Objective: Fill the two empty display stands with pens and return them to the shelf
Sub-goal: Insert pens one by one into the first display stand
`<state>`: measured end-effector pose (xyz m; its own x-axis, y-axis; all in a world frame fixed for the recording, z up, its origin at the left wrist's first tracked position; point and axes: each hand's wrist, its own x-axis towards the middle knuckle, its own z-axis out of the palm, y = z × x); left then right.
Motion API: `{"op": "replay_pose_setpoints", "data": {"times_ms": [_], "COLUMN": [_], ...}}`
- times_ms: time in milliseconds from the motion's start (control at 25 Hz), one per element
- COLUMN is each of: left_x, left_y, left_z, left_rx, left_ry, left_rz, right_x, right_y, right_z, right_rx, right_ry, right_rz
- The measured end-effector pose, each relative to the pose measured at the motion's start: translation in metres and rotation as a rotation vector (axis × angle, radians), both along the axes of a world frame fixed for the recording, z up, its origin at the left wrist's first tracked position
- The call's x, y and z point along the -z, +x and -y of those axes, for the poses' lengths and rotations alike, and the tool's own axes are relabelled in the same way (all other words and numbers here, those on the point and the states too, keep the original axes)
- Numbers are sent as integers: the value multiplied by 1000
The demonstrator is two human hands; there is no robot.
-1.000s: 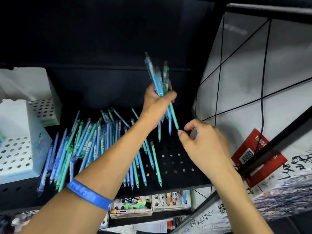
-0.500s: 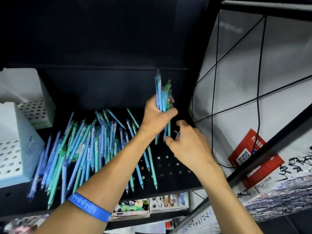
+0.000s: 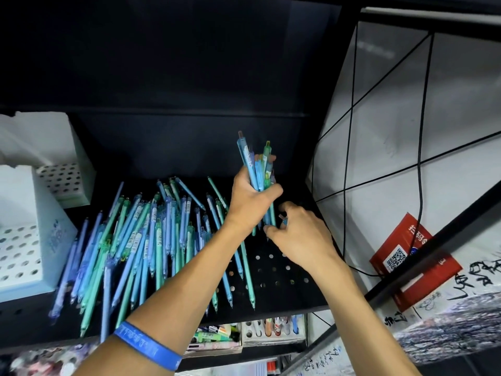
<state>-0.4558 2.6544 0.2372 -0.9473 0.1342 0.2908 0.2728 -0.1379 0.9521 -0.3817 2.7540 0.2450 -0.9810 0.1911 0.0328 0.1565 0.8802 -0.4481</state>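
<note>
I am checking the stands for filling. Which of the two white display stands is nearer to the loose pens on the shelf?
The front white stand at the left edge: pens from the loose pile lie right against its side. The rear white stand sits further back, apart from the pile.

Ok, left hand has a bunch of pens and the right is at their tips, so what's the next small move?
Probably carry the bunch left to the near white stand: its holes look empty. The left hand grips the bunch upright, and the right hand seems to be pinching one more pen at the tips.
</note>
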Motion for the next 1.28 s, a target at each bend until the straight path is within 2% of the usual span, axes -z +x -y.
{"op": "replay_pose_setpoints", "data": {"times_ms": [160, 280, 400, 480, 600, 800, 840, 1000, 1160, 1280], "left_x": [6, -4, -28, -41, -46, -55, -59, -70, -71, -66], "left_y": [4, 0, -7, -6, 6, 44, 52, 80, 103, 110], "left_z": [2, 3, 14, 36, 91, 192, 213, 294, 360, 387], "left_rx": [-89, -167, -233, -239, -276, -377, -418, -547, -592, -624], "left_ry": [56, 198, 443, 590, 700, 636, 605, 469, 350, 343], "left_rz": [197, 324, 388, 371, 346, 244, 203, 34, -39, -41], "right_x": [-2, -8, -28, -42, -54, -63, -63, -63, -61, -58], "right_y": [-2, 1, 8, 10, -2, -23, -27, -28, -18, -13], "right_z": [3, 5, 4, 7, 28, 104, 125, 206, 257, 289], "right_rx": [-21, -33, 21, 55, -85, -445, -470, -504, -704, -636], "right_ry": [-9, -66, -159, -323, -522, -525, -570, -983, -1011, -1147], "right_rz": [51, 58, -89, -200, -341, -426, -402, -209, -252, -312]}}
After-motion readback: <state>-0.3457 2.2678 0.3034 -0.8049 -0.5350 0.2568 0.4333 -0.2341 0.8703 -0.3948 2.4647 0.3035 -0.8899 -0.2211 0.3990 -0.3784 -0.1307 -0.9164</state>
